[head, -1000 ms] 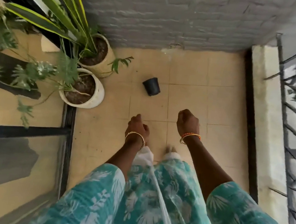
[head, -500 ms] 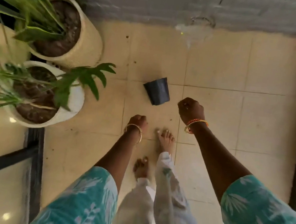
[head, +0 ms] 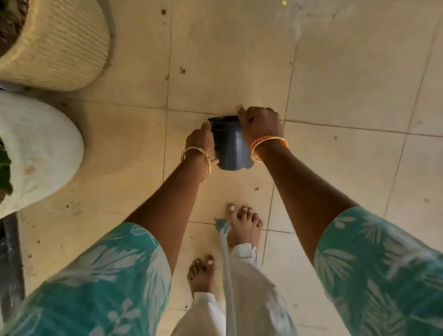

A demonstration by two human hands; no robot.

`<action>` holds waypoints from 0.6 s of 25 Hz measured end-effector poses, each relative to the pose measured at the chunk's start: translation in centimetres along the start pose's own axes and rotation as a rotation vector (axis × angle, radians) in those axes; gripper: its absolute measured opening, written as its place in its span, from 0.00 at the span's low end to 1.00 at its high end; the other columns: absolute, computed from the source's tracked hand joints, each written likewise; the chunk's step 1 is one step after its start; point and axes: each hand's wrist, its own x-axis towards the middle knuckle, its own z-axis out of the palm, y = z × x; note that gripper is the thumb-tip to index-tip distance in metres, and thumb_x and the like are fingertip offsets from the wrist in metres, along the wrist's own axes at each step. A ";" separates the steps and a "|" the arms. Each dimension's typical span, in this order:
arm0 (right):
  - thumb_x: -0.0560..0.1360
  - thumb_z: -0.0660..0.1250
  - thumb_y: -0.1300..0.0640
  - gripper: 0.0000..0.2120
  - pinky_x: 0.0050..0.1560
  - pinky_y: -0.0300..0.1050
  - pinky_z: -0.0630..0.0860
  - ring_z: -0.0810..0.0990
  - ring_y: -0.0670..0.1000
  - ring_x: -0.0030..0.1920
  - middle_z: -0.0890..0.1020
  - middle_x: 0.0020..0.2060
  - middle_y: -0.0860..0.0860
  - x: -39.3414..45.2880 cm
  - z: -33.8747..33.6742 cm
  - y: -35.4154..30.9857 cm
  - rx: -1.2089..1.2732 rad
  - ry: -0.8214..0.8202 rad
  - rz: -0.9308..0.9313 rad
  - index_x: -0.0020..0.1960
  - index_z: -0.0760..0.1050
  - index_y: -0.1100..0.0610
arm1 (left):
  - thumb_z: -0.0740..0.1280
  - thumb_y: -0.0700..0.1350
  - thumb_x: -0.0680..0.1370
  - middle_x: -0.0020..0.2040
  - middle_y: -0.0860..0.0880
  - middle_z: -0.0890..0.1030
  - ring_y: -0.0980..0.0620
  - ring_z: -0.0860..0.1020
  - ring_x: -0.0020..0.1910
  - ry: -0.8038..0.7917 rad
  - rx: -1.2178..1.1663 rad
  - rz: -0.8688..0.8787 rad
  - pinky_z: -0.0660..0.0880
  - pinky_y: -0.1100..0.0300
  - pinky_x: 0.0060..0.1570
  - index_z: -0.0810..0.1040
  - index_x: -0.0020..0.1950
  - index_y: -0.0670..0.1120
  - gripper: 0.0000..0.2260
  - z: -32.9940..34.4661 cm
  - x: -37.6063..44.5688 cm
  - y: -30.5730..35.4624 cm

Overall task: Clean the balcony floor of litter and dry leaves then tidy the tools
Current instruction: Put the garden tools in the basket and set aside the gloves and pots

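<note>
A small black plastic pot [head: 228,147] is low over the beige tiled balcony floor [head: 339,183], its open mouth pointing away from me. My left hand [head: 200,141] grips its left side. My right hand [head: 259,125] grips its rim on the right. Whether the pot still touches the tiles I cannot tell. Small dark specks of litter [head: 182,71] dot the tiles beyond the pot.
Two large planters stand at the left: a ribbed cream one [head: 63,34] and a white one [head: 41,155], both holding soil. My bare feet [head: 243,227] are just behind the pot. A dark door frame [head: 0,257] runs along the lower left.
I have bent down closer to the floor. Both hands, which were empty fists in the air, have reached the black pot and taken hold of it.
</note>
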 end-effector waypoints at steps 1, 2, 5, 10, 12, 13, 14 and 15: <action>0.79 0.58 0.49 0.17 0.41 0.41 0.66 0.76 0.56 0.41 0.80 0.44 0.59 -0.5 0.0 0.3 0.015 0.009 0.023 0.48 0.79 0.62 | 0.55 0.55 0.81 0.68 0.41 0.73 0.39 0.71 0.66 -0.012 0.000 0.004 0.71 0.47 0.53 0.69 0.70 0.42 0.23 0.2 -0.9 -0.4; 0.78 0.60 0.52 0.15 0.39 0.40 0.66 0.75 0.54 0.40 0.80 0.44 0.59 -1.3 -0.2 0.6 0.023 0.013 0.053 0.47 0.79 0.62 | 0.56 0.55 0.80 0.66 0.42 0.74 0.41 0.72 0.64 -0.015 0.007 0.018 0.71 0.48 0.51 0.69 0.70 0.43 0.23 0.4 -1.7 -0.8; 0.75 0.63 0.57 0.12 0.33 0.37 0.62 0.72 0.52 0.36 0.80 0.41 0.60 -4.7 -1.8 1.4 0.050 0.078 0.123 0.44 0.80 0.64 | 0.59 0.58 0.79 0.55 0.46 0.78 0.46 0.75 0.54 -0.005 0.152 0.083 0.74 0.51 0.50 0.77 0.60 0.42 0.21 0.5 -5.4 -1.6; 0.72 0.68 0.59 0.07 0.34 0.35 0.62 0.78 0.56 0.39 0.81 0.40 0.60 -13.1 -6.6 2.4 0.188 0.270 0.184 0.42 0.81 0.63 | 0.71 0.48 0.74 0.42 0.44 0.83 0.45 0.83 0.42 0.064 0.308 0.193 0.79 0.46 0.52 0.76 0.40 0.48 0.07 0.4 -12.1 -2.6; 0.71 0.69 0.60 0.06 0.38 0.38 0.65 0.78 0.58 0.40 0.80 0.41 0.61 -17.0 -8.6 2.7 0.278 0.339 0.233 0.42 0.81 0.64 | 0.72 0.43 0.73 0.40 0.43 0.83 0.45 0.83 0.39 0.054 0.327 0.228 0.80 0.48 0.50 0.77 0.39 0.47 0.05 0.5 -15.9 -2.3; 0.71 0.70 0.61 0.06 0.39 0.39 0.66 0.78 0.60 0.40 0.80 0.41 0.62 -18.9 -9.4 2.8 0.308 0.365 0.261 0.43 0.82 0.64 | 0.72 0.41 0.73 0.40 0.43 0.83 0.46 0.83 0.38 0.032 0.330 0.236 0.80 0.49 0.49 0.78 0.41 0.45 0.03 0.6 -17.8 -2.2; 0.70 0.69 0.61 0.05 0.39 0.40 0.65 0.78 0.60 0.40 0.79 0.41 0.62 -20.9 -9.9 3.0 0.327 0.384 0.282 0.43 0.82 0.64 | 0.71 0.39 0.73 0.40 0.43 0.83 0.46 0.82 0.38 0.004 0.339 0.236 0.80 0.51 0.47 0.78 0.44 0.44 0.03 0.5 -19.7 -2.2; 0.71 0.69 0.62 0.05 0.39 0.39 0.65 0.78 0.61 0.41 0.79 0.42 0.62 -23.1 -10.4 3.2 0.346 0.411 0.299 0.43 0.81 0.64 | 0.72 0.39 0.73 0.41 0.42 0.83 0.45 0.82 0.39 -0.025 0.363 0.257 0.80 0.51 0.46 0.78 0.47 0.43 0.05 0.4 -21.6 -2.4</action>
